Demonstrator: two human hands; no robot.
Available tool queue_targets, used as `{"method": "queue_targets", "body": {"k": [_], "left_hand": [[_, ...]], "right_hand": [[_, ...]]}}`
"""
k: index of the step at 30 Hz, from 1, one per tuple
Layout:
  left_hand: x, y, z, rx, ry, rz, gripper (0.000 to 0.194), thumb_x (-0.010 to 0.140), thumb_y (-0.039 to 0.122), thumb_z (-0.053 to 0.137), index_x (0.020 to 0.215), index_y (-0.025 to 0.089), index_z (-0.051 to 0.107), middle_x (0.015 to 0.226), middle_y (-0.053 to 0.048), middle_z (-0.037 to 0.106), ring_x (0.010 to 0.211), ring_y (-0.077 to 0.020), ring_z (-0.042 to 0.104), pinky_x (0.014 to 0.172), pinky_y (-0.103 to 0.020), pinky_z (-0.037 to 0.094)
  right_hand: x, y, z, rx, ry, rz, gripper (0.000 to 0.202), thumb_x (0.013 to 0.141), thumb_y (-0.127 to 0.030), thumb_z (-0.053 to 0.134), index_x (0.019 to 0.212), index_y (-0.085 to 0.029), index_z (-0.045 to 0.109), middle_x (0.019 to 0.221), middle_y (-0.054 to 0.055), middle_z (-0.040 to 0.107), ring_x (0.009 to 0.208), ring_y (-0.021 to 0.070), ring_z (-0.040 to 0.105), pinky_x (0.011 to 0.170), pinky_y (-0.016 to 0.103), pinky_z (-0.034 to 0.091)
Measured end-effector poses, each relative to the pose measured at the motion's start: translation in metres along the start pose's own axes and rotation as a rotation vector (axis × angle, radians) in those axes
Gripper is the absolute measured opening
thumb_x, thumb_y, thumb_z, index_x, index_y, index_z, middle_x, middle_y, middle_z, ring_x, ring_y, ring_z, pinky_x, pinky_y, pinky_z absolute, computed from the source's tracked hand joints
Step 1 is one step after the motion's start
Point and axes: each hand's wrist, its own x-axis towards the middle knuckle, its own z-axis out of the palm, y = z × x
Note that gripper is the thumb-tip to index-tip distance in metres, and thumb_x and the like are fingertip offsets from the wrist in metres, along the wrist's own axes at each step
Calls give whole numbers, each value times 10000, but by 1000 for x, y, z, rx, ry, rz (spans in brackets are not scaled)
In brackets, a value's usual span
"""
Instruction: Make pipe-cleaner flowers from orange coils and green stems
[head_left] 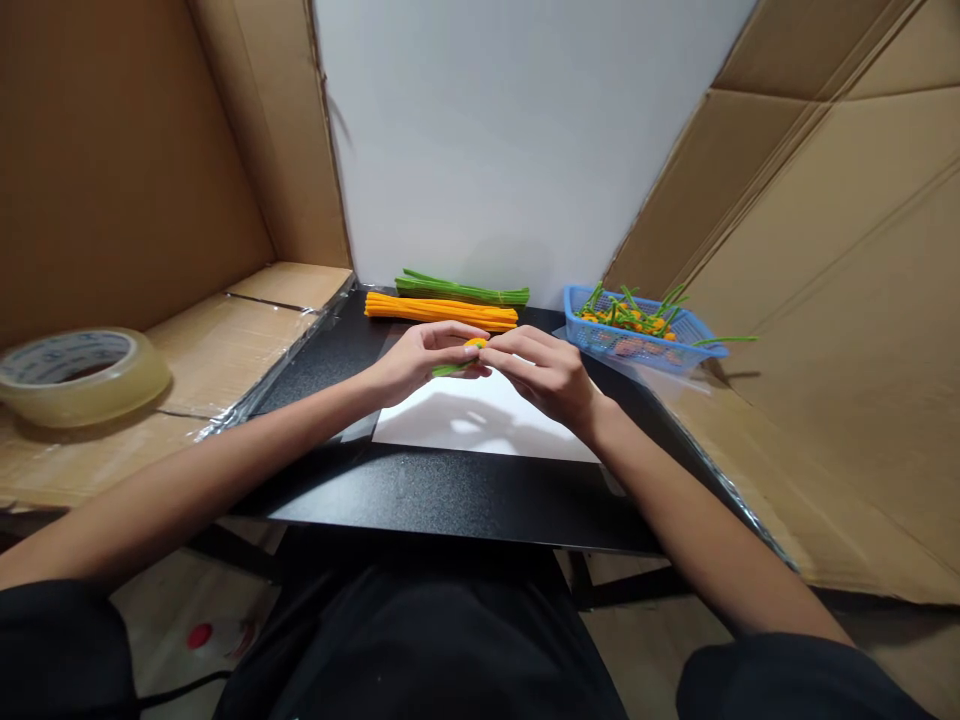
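Over the middle of the table, my left hand (420, 362) and my right hand (549, 374) meet at a small orange and green pipe-cleaner piece (475, 343). My left thumb and fingers pinch it, and its green stem sticks out along the left palm. The right fingertips press against its orange part from the other side and partly cover it. Beneath both hands lies a sheet of white paper (420, 424), crossed by their shadows. Just behind the hands rest a bundle of orange pipe cleaners (439, 311) and a bundle of green pipe cleaners (465, 290).
A blue plastic basket (639, 358) at the back right holds several orange pieces with green stems; one stem overhangs its rim. At left, a roll of clear tape (146, 378) lies on cardboard. Cardboard walls flank the black table (450, 495). A red-capped bottle (201, 636) is on the floor.
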Motion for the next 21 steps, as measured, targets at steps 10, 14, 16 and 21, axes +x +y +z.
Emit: {"method": "queue_targets", "body": {"k": [10, 14, 16, 21], "left_hand": [[-2, -5, 12, 60, 165, 149, 308, 679, 315, 910, 880, 148, 746, 820, -30, 752, 747, -142, 710, 783, -281, 568], [-1, -7, 7, 133, 172, 219, 335, 692, 338, 908, 926, 153, 755, 903, -55, 774, 813, -151, 728, 801, -270, 563], [0, -8, 4, 166, 167, 235, 343, 701, 348, 904, 946, 155, 760, 931, -68, 782, 833, -158, 735, 805, -271, 566], [0, -10, 4, 231, 205, 292, 349, 686, 356, 910, 929, 150, 767, 943, -81, 792, 845, -169, 746, 821, -285, 580]], "right_hand": [[3, -6, 8, -14, 73, 66, 152, 989, -168, 580, 943, -206, 721, 848, 58, 722, 781, 177, 624, 714, 321, 550], [3, -8, 13, 107, 114, 273, 124, 970, -215, 620, 889, -197, 712, 829, 60, 705, 726, 171, 605, 678, 324, 520], [4, -10, 14, 174, 101, 389, 138, 958, -245, 638, 852, -196, 711, 814, 56, 697, 689, 164, 583, 656, 320, 501], [12, -14, 13, 313, 61, 646, 175, 909, -272, 671, 761, -185, 705, 743, 42, 686, 646, 157, 563, 640, 313, 464]]}}
